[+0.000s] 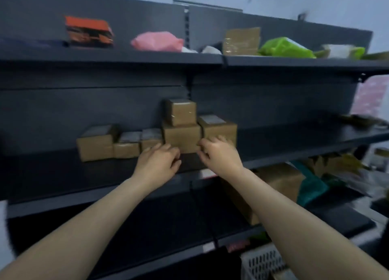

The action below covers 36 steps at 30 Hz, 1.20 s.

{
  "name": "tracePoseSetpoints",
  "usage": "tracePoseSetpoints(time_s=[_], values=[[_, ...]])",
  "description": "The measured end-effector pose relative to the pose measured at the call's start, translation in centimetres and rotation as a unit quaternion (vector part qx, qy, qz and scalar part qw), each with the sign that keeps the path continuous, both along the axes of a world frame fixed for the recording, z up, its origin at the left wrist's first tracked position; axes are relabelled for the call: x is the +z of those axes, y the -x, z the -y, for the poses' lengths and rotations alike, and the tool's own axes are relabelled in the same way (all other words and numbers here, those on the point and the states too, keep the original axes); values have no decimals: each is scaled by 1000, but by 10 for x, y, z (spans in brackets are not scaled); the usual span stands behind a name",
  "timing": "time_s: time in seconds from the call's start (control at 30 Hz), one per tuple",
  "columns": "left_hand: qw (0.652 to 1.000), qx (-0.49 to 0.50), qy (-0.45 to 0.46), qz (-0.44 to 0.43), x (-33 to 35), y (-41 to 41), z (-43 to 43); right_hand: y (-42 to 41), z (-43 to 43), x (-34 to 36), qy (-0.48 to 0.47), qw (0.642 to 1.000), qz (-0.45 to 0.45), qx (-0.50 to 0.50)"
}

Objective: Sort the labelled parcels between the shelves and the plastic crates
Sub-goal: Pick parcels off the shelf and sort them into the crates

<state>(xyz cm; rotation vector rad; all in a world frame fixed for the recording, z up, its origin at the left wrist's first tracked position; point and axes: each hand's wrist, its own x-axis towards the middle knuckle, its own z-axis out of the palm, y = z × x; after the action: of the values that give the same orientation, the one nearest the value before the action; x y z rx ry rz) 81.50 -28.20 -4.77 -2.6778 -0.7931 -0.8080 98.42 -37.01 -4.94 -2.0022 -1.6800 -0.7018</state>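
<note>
Dim, cool bluish cast. Soft even light, no hard shadows; forearms (101, 214) brightest, deep shadow under the middle shelf (63, 203). Heavy motion blur everywhere, worst along the right edge and across the top shelf (105, 58). Small glints on the tape of the topmost brown box (182, 112). Wide-angle bowing of shelf lines toward the edges.

Matt dark metal shelves (105, 58), brown cardboard boxes (182, 138) (glossy tape), perforated white plastic crate (263, 265)

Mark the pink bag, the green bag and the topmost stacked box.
pink bag (157, 41), head view, middle of its front.
green bag (284, 49), head view, middle of its bulge.
topmost stacked box (182, 113), head view, centre of front face.
</note>
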Motion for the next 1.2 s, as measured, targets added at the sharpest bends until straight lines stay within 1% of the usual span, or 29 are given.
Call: tracePoseSetpoints(time_s=[0.13, 0.23, 0.3, 0.4, 0.5, 0.57, 0.6, 0.67, 0.77, 0.83, 0.93, 1.1, 1.2], values=[[998, 55, -19, -4, 14, 81, -51, 68, -65, 18, 46, 998, 10, 34], [996, 79, -27, -9, 17, 132, -92, 107, -108, 20, 54, 997, 3, 50], [994, 105, -19, -21, 18, 155, -116, 124, -132, 18, 62, 997, -16, 48], [989, 141, 2, -45, 16, 171, -147, 136, -162, 9, 96, 994, -51, 15], [984, 166, 53, -45, 11, 175, -173, 133, -185, 1, 128, 988, -90, -12], [975, 185, 122, -17, 7, 171, -192, 128, -202, -3, 134, 985, -104, -18], [967, 191, 167, 13, 5, 168, -202, 126, -210, -3, 135, 985, -108, -19], [941, 198, 259, 96, 3, 162, -220, 124, -228, -2, 131, 984, -117, -18], [878, 189, 380, 222, 3, 152, -246, 124, -256, 3, 137, 984, -110, -23], [836, 173, 448, 266, 4, 147, -260, 125, -274, 7, 151, 983, -99, -26], [755, 144, 542, 340, 8, 143, -273, 127, -296, 13, 172, 978, -119, -9], [649, 103, 650, 381, 0, 144, -279, 130, -326, 8, 264, 954, -127, 71], [610, 75, 674, 409, -2, 149, -279, 123, -328, 5, 257, 955, -113, 97]])
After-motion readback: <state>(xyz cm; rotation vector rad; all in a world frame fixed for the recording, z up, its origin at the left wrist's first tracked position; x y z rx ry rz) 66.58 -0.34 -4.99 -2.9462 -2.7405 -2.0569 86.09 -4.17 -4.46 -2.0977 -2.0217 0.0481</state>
